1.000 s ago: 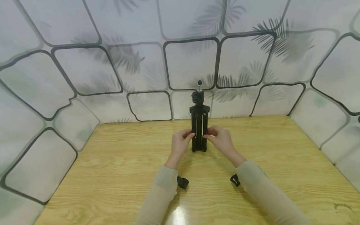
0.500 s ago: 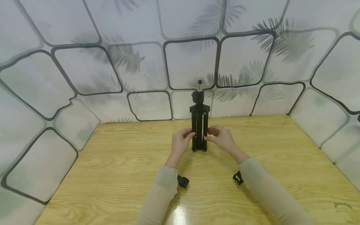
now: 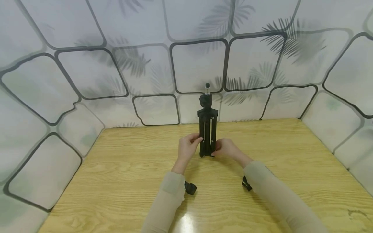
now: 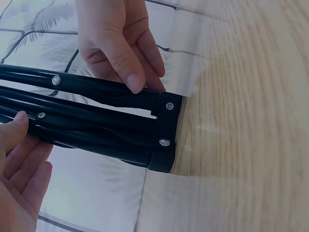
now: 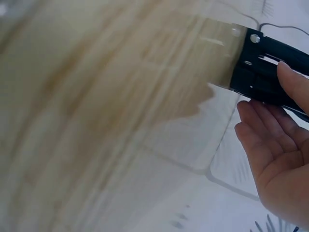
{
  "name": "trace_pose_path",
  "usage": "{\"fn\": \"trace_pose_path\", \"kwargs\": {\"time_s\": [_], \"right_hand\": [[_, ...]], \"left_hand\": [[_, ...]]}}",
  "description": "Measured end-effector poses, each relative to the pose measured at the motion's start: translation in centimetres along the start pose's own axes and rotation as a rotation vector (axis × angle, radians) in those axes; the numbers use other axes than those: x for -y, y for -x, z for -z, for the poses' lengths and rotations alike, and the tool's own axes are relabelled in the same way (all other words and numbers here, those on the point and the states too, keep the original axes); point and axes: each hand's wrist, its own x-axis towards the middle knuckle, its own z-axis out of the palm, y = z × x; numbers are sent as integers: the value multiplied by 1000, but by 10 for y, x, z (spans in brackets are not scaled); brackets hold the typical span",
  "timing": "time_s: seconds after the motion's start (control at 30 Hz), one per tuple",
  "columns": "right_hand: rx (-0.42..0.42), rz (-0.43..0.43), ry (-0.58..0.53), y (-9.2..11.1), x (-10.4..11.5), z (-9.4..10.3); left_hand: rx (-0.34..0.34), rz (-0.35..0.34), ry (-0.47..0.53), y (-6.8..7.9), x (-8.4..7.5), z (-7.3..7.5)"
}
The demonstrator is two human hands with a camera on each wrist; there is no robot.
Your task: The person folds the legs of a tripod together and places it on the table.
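Observation:
A black folded tripod (image 3: 207,112) stands upright on the wooden table, with a silver stud and dark tip on top. My left hand (image 3: 187,147) pinches its left leg around mid-height, thumb in front and fingers behind. Lower down, my right hand (image 3: 228,149) holds the right leg close to the foot. In the left wrist view, the right thumb lies on the leg (image 4: 130,100) just above the riveted foot bracket (image 4: 167,128). The right wrist view has the right hand's fingers (image 5: 268,130) behind the tripod's bottom end (image 5: 251,72).
The wood-grain table (image 3: 131,181) extends around the tripod on all sides. A patterned backdrop (image 3: 154,71) rises right behind the table's far edge. Small black wrist-worn pieces (image 3: 190,188) show beside the sleeves.
My right hand has slid down the right leg from mid-height to near the foot. The left hand keeps its place, and the tripod stays standing.

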Motion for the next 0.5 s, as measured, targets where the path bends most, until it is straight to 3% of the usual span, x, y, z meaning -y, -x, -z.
{"fn": "trace_pose_path", "kwargs": {"time_s": [0.2, 0.5], "right_hand": [[1, 45, 14, -1, -1, -3], [-25, 30, 61, -3, -1, -8]], "left_hand": [[9, -2, -6, 1, 0, 0], [32, 41, -10, 2, -6, 4]]}}
